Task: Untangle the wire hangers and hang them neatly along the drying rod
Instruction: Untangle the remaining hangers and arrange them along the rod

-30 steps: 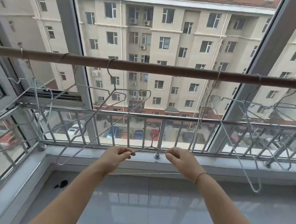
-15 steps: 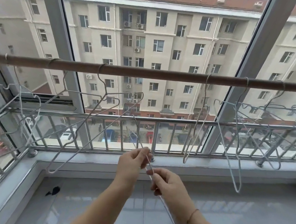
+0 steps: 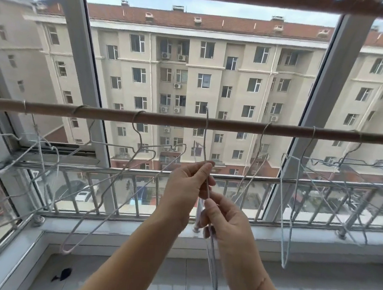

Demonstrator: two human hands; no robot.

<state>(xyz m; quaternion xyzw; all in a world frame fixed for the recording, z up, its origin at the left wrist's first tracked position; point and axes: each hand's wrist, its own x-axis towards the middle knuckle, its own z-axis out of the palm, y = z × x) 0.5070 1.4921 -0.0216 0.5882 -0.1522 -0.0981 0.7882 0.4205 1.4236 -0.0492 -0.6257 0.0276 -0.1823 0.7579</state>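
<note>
Two hands on one wire hanger (image 3: 206, 193): left hand (image 3: 184, 188) pinching its neck, right hand (image 3: 227, 224) pinching lower down, hook tip reaching the rod (image 3: 188, 121).

No readable text, label or number shows anywhere (the far building's facade bears none).

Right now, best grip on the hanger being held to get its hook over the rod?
Grip the straight neck of the held hanger just below its hook, from the near side, as the left hand does. It stands upright and edge-on, hook tip level with the drying rod; the right hand steadies the body lower down.
</note>
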